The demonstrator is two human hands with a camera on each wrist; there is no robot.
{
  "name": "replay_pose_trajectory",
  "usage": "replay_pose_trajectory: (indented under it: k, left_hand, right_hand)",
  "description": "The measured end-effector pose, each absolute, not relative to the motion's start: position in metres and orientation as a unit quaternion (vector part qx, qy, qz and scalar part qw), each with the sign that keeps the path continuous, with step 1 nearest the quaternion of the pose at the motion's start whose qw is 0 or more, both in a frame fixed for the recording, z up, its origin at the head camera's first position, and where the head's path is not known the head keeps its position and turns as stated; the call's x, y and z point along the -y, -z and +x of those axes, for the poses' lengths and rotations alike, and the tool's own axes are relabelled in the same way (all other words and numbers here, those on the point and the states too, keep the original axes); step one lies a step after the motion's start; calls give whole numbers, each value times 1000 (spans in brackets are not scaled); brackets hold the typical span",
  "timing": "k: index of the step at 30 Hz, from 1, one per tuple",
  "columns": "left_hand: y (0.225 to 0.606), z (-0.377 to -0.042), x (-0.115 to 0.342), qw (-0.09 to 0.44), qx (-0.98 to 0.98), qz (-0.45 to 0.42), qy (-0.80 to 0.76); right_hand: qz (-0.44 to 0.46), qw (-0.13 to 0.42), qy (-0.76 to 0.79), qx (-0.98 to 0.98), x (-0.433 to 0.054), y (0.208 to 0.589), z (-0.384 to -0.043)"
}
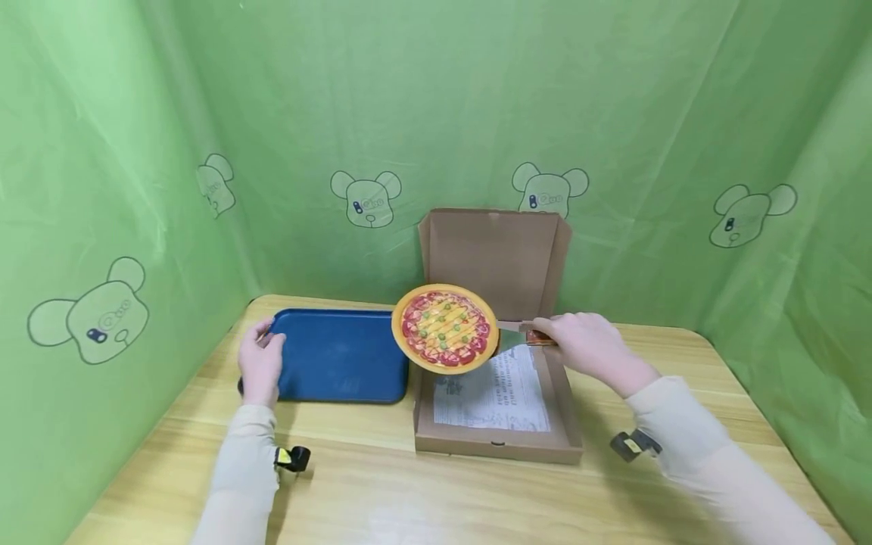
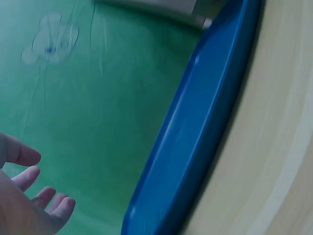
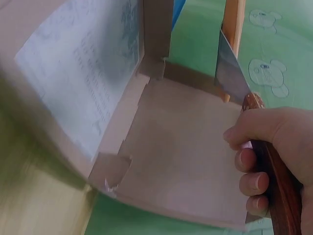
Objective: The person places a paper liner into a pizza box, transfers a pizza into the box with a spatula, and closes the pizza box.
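My right hand (image 1: 586, 344) grips the wooden handle (image 3: 276, 181) of a pizza peel, whose metal blade (image 3: 230, 73) reaches under a round pizza (image 1: 446, 329). The pizza is raised, over the left side of an open cardboard pizza box (image 1: 497, 446) and the right end of a blue tray (image 1: 341, 356). Most of the blade is hidden beneath it in the head view. At the tray's left edge is my left hand (image 1: 262, 363), fingers loosely bent. In the left wrist view its fingers (image 2: 63, 208) are apart from one another, with nothing between them.
The box lid (image 1: 490, 257) stands upright behind, near the green curtain (image 1: 450, 113). Printed paper (image 1: 493, 401) lines the box floor. Everything sits on a wooden table (image 1: 381, 484) with green curtain on the left, back and right.
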State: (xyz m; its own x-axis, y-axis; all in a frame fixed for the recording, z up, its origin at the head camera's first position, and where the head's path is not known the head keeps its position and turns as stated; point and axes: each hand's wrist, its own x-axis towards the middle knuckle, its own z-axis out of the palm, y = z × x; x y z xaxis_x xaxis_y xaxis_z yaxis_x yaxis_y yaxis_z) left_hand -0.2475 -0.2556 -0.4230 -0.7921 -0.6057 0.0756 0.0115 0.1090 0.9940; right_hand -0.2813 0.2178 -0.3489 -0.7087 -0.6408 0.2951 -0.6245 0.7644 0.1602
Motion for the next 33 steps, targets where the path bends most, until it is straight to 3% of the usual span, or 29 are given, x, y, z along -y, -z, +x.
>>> replay_pose_trajectory:
  k: [10,25,33]
  left_hand:
    - [422,-250,203,180,742,114,636]
    - [442,-239,142,-91,747,2,658]
    - [449,-235,127,-172,746,-37,643]
  right_hand:
    - [367,201,33,908,-251,348,-284]
    - [382,187,45,904,-286,352,-286]
    - [383,176,45,906,-292,358,-288]
